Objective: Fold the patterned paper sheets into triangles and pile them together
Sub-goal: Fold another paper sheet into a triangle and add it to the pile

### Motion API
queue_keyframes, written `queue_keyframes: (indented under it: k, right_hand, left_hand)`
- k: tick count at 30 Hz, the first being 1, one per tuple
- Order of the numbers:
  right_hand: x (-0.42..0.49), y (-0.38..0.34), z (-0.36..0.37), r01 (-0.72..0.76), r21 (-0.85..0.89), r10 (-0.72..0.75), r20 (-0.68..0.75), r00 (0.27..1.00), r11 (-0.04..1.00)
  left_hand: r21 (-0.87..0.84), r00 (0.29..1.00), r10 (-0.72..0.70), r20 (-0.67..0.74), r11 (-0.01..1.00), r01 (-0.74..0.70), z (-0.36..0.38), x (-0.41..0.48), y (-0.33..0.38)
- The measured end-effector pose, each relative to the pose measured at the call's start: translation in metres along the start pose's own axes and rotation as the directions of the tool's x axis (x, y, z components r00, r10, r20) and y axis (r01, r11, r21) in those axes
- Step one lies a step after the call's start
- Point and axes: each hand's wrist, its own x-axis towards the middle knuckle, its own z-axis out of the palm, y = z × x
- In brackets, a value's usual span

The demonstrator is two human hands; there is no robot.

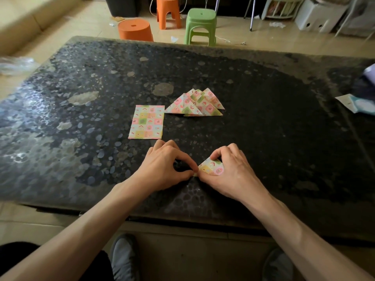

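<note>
Pinching the left corner of a small folded paper triangle (211,168) between thumb and forefinger, the left hand (162,167) rests on the dark mottled tabletop (274,128) near its front edge, its other fingers curled loosely under. The right hand (231,171) grips the same triangle from the other side: its forefinger bends down onto the top tip and its thumb lies along the lower edge, so that only part of the pastel checked pattern shows between the two hands. The triangle lies low on the table, but whether it is pressed flat or slightly lifted cannot be told. Farther back, near the middle of the table, a pile of folded triangles (194,104) lies fanned, each overlapping the next, with their points away from the person. Just to the left of that pile, apart from it by a narrow gap, lies a flat unfolded patterned sheet (146,122); whether more sheets lie under it cannot be told. On the tiled floor beyond the table stand a round orange stool (135,30), a taller orange stool (168,13) and a green stool (200,26). Below the table's front edge two grey shoes (123,258) show.
</note>
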Motion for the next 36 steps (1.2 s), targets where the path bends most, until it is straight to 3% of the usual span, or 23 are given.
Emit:
queue_keyframes:
  k: [4, 10, 16, 23, 36]
  right_hand:
    - [0.000, 0.002, -0.002, -0.007, 0.015, 0.006, 0.021, 1.000, 1.000]
    - [-0.002, 0.003, -0.001, 0.015, 0.009, -0.015, 0.007, 1.000, 1.000]
    - [-0.005, 0.002, -0.004, 0.039, -0.122, -0.045, -0.043, 0.998, 0.992]
    - [-0.008, 0.008, 0.000, 0.044, -0.021, -0.045, -0.049, 0.998, 0.999]
    - [-0.005, 0.016, -0.006, 0.056, 0.032, -0.056, 0.020, 0.998, 0.998]
  left_hand:
    - [0.006, 1.000, -0.006, 0.007, 1.000, 0.006, 0.001, 0.001, 0.000]
    - [-0.010, 0.996, 0.010, -0.089, 1.000, -0.011, 0.012, -0.002, 0.002]
    - [0.025, 0.997, 0.014, -0.075, 1.000, -0.013, 0.010, 0.000, 0.002]
    - [0.034, 0.995, -0.008, -0.097, 0.999, 0.012, 0.015, 0.001, 0.008]
    - [0.040, 0.998, 0.051, 0.048, 0.998, -0.053, 0.012, 0.009, 0.014]
